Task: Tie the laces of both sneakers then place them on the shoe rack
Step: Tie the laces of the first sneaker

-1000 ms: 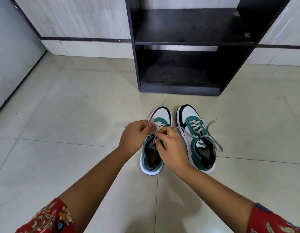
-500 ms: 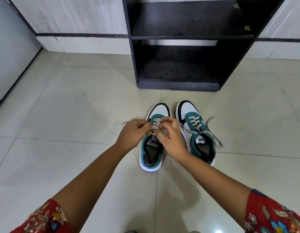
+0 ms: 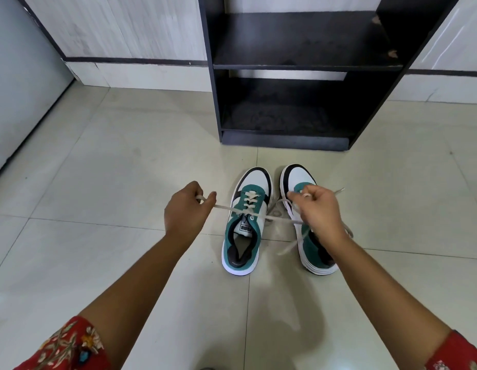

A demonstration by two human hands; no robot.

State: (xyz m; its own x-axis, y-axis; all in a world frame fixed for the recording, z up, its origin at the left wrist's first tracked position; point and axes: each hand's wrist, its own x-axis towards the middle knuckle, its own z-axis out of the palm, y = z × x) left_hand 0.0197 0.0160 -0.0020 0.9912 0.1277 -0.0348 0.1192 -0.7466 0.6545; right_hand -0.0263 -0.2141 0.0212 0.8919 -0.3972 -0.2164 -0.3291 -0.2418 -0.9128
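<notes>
Two white, green and black sneakers stand side by side on the tiled floor, toes toward the rack. The left sneaker point(image 3: 245, 222) has cream laces point(image 3: 226, 208) stretched taut sideways across its tongue. My left hand point(image 3: 186, 212) grips one lace end, out to the left of the shoe. My right hand point(image 3: 317, 209) grips the other end and hovers over the right sneaker point(image 3: 298, 180), hiding its middle. The right sneaker's own laces hang loose beside it. The black shoe rack point(image 3: 298, 68) stands just beyond the toes, its shelves bare.
Pale floor tiles point(image 3: 125, 169) spread to the left and right of the shoes. A grey door or panel point(image 3: 21, 89) is at the far left. A light wall with a dark stripe point(image 3: 130, 60) runs behind the rack.
Both hands were close together over the left sneaker's tongue. They have pulled apart sideways, drawing the lace ends tight.
</notes>
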